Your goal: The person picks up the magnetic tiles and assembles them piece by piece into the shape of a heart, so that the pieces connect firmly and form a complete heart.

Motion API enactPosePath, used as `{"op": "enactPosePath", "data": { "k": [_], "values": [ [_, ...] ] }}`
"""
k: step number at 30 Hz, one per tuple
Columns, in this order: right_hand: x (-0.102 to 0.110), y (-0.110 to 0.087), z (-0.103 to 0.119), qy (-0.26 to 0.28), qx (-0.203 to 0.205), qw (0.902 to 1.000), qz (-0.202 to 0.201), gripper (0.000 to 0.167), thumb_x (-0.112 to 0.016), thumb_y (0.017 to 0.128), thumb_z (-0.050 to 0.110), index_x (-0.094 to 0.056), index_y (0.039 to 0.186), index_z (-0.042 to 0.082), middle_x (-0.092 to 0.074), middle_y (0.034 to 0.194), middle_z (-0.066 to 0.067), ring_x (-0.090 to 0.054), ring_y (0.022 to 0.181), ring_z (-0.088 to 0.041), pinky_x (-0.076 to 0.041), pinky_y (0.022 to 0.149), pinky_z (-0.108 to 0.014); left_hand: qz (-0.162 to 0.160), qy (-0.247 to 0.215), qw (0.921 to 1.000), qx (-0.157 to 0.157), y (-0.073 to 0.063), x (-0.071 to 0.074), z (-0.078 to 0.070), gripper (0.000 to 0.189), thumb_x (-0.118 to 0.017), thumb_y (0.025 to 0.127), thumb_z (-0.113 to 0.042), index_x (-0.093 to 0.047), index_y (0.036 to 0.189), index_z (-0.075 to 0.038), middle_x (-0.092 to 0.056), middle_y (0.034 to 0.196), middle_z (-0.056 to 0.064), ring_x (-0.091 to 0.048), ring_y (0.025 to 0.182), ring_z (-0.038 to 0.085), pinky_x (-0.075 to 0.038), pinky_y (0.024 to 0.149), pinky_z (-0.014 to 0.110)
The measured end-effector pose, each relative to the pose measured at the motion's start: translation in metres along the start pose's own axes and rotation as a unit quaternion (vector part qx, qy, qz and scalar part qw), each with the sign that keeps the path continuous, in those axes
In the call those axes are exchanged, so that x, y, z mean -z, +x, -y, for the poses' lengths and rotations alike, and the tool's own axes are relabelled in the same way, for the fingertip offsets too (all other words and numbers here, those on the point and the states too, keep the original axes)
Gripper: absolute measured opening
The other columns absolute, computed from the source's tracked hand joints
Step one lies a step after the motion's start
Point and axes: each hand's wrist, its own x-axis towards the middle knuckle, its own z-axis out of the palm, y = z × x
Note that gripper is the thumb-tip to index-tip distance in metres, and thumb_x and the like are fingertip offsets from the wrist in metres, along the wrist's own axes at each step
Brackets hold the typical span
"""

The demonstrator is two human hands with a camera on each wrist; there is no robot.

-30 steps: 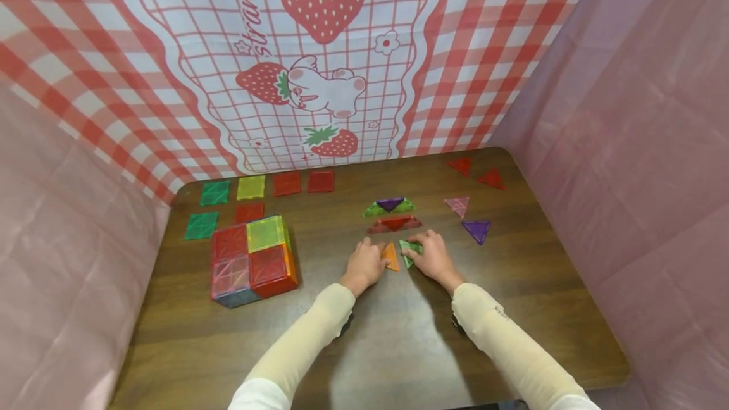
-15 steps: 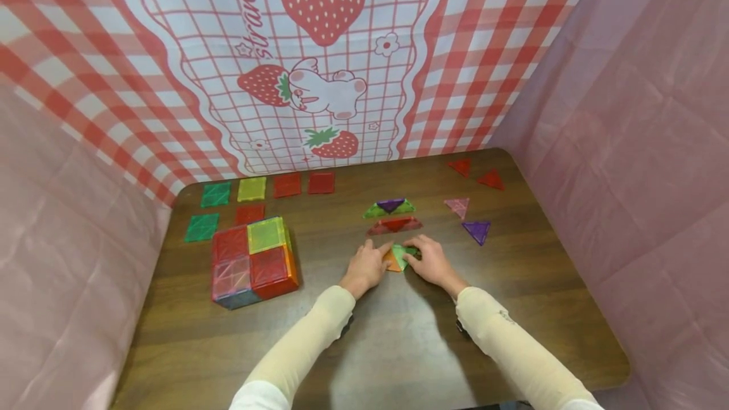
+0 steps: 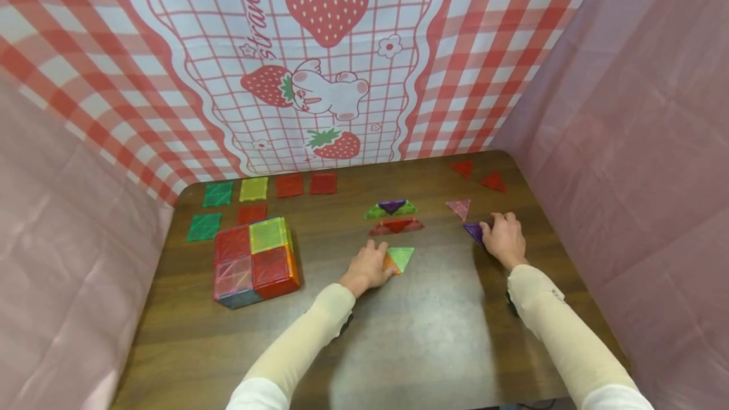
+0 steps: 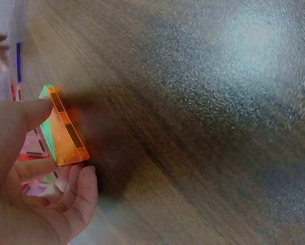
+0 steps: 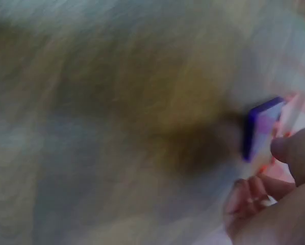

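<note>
My left hand pinches an orange triangular magnetic tile between thumb and fingers. Against that tile lies a light green triangle tile, edge to edge. On the right, my right hand is at a purple triangle tile, fingers loosely bent and covering part of it. The right wrist view shows the thumb close to the purple tile, with the fingers spread below it. Behind the left hand stand a red-and-pink row of joined triangles and a green-and-purple one.
A block of square tiles in red, pink and yellow stands to the left. Several flat squares, such as a yellow one, lie behind it. A pink triangle and two red triangles lie at the back right. Curtains enclose the table.
The orange and green triangles were apart and came together. My right hand then let go of the green one and moved right to the purple triangle. The left hand stayed.
</note>
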Motion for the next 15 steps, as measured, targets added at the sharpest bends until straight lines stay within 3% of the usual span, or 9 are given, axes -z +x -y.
{"op": "enactPosePath", "data": {
  "k": [4,10,15],
  "values": [
    [0.0,-0.003,-0.015,-0.018,-0.007,0.9973,0.071,0.056,-0.052,0.104,0.028,-0.046,0.141,-0.014,-0.044,0.129,-0.042,-0.05,0.115,-0.061,-0.044,0.094,-0.069,0.003,0.003,1.0,-0.002,0.0,-0.001,0.002,0.067,-0.072,0.09,-0.05,-0.054,0.142,-0.012,-0.053,0.124,0.017,-0.062,0.107,0.031,-0.057,0.087,0.045],
    [-0.004,-0.007,-0.023,0.021,0.053,0.9977,0.038,0.046,-0.062,0.1,0.02,-0.057,0.132,-0.011,-0.059,0.104,-0.031,-0.058,0.098,-0.048,-0.046,0.087,-0.063,-0.004,-0.004,1.0,-0.006,0.001,-0.002,0.003,0.065,-0.072,0.09,-0.051,-0.055,0.139,-0.012,-0.053,0.123,0.018,-0.062,0.105,0.031,-0.057,0.086,0.045],
    [-0.002,-0.013,-0.017,0.048,0.047,0.9965,0.048,0.046,-0.07,0.096,0.023,-0.06,0.12,-0.015,-0.066,0.094,-0.027,-0.062,0.092,-0.044,-0.048,0.086,-0.059,-0.002,-0.004,1.0,0.004,0.002,-0.004,0.004,0.066,-0.071,0.091,-0.052,-0.053,0.142,-0.014,-0.053,0.125,0.016,-0.061,0.107,0.031,-0.057,0.087,0.044]
  ]
}}
